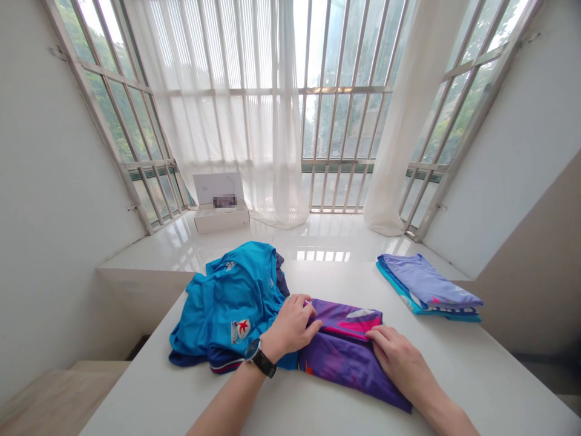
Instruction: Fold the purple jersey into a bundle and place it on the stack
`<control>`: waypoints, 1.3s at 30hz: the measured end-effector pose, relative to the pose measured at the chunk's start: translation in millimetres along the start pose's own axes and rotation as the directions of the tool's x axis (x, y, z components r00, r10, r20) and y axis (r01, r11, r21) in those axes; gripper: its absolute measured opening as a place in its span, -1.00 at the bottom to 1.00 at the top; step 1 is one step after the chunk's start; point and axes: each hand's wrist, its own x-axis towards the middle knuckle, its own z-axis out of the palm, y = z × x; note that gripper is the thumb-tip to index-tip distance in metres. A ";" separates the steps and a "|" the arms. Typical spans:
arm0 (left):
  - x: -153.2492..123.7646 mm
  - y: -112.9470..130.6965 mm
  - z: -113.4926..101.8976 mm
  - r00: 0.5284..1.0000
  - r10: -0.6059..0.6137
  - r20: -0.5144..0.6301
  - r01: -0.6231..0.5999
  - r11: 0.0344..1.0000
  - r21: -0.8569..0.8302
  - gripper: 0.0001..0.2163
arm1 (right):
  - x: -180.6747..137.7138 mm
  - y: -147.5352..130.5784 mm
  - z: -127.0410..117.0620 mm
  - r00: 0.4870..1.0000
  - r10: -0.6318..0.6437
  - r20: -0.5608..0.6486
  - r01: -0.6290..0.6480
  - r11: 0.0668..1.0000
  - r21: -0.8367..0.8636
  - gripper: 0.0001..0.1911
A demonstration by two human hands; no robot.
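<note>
A purple shirt [349, 363] with pink and white patches lies folded into a long strip on the white table. My left hand [290, 324], a dark watch on its wrist, has curled fingers closed on the strip's left end. At the opposite end, my right hand [399, 357] grips the pink edge of the upper layer, its fingers bent over the cloth. Against my left hand lies a loose heap of blue shirts [227, 309], with a red star emblem on the front and dark cloth showing behind. Both thumbs are partly hidden.
Folded shirts [426, 281] are stacked at the table's right, lavender on top and blue beneath. An open white box [222, 219] stands on the window sill [327, 239] behind. Sheer curtains [272, 121] hang before the barred windows. The white table [318, 409] ends near both walls.
</note>
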 end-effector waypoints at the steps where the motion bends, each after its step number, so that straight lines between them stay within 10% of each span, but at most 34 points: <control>1: -0.6 3.1 2.2 0.999 0.032 -0.007 -0.032 0.999 -0.007 -0.75 | 0.3 0.6 -1.6 1.000 0.002 0.010 -0.002 1.000 0.012 -0.74; 9: -6.3 11.7 22.9 0.984 0.157 0.087 -0.159 0.987 0.016 -0.68 | 16.1 -19.7 -22.7 0.995 0.064 0.074 -0.058 0.995 -0.080 -0.75; 14: -5.2 9.7 24.7 0.986 0.149 0.075 -0.151 0.988 0.021 -0.70 | 21.1 -58.1 7.6 0.999 -0.049 0.014 0.050 0.994 -0.098 -0.51; 23: -1.4 0.6 17.4 0.984 0.163 0.075 -0.165 0.986 0.018 -0.65 | 11.8 -51.4 37.0 0.955 0.075 0.287 -0.073 0.997 -0.017 -0.35; 39: 6.1 -10.7 15.7 0.957 -0.283 -0.070 0.291 0.924 0.247 -0.64 | 57.1 -34.2 33.2 0.915 0.112 0.388 -0.150 0.986 0.070 -0.33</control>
